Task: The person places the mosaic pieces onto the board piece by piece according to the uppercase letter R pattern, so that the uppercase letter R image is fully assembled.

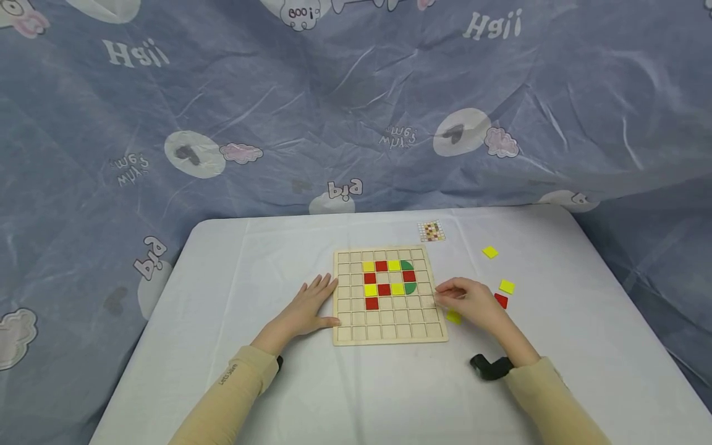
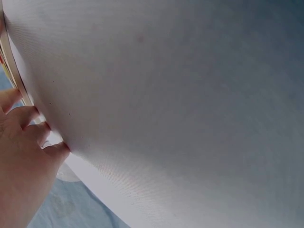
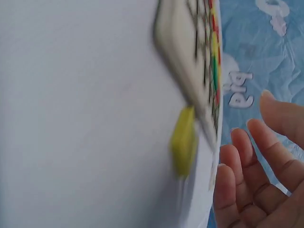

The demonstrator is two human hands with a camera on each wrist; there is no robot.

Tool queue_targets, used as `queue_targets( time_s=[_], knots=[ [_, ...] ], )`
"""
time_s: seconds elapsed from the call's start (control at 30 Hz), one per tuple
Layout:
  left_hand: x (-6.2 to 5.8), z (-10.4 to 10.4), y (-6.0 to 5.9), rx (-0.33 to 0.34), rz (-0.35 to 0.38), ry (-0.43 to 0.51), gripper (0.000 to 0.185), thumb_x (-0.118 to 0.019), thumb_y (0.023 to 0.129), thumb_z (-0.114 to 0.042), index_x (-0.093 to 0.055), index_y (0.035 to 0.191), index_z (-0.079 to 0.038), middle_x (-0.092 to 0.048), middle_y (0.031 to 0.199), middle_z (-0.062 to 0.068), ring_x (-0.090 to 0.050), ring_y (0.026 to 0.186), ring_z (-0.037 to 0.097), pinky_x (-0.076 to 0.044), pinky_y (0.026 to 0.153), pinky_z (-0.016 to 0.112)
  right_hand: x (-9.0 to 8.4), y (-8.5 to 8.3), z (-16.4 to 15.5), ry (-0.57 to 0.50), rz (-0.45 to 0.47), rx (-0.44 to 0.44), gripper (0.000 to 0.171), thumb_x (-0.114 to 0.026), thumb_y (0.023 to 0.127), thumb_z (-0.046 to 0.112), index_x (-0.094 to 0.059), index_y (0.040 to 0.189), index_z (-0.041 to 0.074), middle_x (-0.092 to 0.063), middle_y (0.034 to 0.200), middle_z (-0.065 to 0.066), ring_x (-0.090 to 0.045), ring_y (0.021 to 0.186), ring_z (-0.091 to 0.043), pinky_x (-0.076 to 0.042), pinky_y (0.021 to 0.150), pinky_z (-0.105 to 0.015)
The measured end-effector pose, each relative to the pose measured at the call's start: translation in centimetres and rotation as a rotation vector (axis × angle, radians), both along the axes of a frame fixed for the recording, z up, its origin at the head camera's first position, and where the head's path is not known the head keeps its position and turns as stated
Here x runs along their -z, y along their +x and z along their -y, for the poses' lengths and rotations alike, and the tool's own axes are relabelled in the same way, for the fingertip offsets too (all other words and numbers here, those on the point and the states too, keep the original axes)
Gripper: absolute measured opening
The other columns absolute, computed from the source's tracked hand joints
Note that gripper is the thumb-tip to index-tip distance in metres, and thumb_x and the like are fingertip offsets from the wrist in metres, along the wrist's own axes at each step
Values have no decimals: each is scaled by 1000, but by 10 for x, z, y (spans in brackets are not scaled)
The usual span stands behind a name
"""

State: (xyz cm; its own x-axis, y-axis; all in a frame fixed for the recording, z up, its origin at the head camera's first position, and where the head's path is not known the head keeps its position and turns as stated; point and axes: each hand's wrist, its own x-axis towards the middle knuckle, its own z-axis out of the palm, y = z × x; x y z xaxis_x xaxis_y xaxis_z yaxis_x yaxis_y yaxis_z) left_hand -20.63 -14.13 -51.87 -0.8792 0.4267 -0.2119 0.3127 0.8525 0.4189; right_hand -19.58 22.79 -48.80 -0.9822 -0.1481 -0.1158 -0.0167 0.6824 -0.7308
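Head view: working left to right across the desk [image 1: 250, 247], your left hand [image 1: 306, 311] lies flat-fingered at nine o'clock of the wooden board [image 1: 397, 332], thumb and fingertips against its edge. That grip is wide and holds nothing; steady, light pressure there should stop the board sliding, so avoid pushing toward three o'clock. The board's red, yellow and green pieces [image 1: 410, 288] sit in its upper half, with one red square [image 1: 371, 303] alone below them, toward seven o'clock. At one o'clock, just off the far edge, lies a pattern card [image 1: 431, 231], too small to read here; check each cell against it. Between three and four o'clock, the nearest yellow tile [image 1: 453, 317] rests just beside the board, partly under your right hand [image 1: 470, 303]. That grip is parted at thumb and forefinger, and no piece shows in it. Pinch a tile by opposite sides, square it over its cell, then press it flat without nudging its neighbours. Farther right, one yellow tile [image 1: 490, 251] waits at two o'clock, then a red tile [image 1: 501, 300] and another yellow tile [image 1: 507, 286] at three.
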Motion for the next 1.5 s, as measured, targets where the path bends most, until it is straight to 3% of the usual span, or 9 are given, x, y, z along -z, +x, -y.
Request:
queue_targets(
  time_s=[0.33,0.87,1.2,1.5],
  knots=[
    [-2,-1,1,-10,-1,1,96,-73,84,-50,-23,158,-13,-15,166,11,-9,154,31,-10,124,54,15,21,-31,87,29,-9,36,-82,80,27,-71,108,7,-65,94,-2,-56,84,-15,-47,68,-22],
    [-3,-2,2,-11,4,6,96,-73,84,-49,-23,158,-14,-14,166,10,-7,154,31,-9,125,54,19,24,-24,144,32,28,28,-81,80,18,-69,101,4,-62,85,-3,-53,77,-16,-43,64,-23],
    [-1,-3,1,-12,-3,7,96,-73,84,-49,-23,158,-13,-15,166,10,-8,154,32,-10,124,55,11,21,-13,102,23,48,16,-78,84,19,-69,93,9,-62,80,-1,-54,74,-15,-44,62,-24],
    [0,-3,1,-18,3,-2,97,-73,83,-50,-23,158,-15,-14,166,9,-8,154,31,-10,125,54,3,12,35,-26,15,-15,19,-78,84,16,-67,95,6,-61,79,-2,-54,71,-14,-45,59,-19]
  ],
)
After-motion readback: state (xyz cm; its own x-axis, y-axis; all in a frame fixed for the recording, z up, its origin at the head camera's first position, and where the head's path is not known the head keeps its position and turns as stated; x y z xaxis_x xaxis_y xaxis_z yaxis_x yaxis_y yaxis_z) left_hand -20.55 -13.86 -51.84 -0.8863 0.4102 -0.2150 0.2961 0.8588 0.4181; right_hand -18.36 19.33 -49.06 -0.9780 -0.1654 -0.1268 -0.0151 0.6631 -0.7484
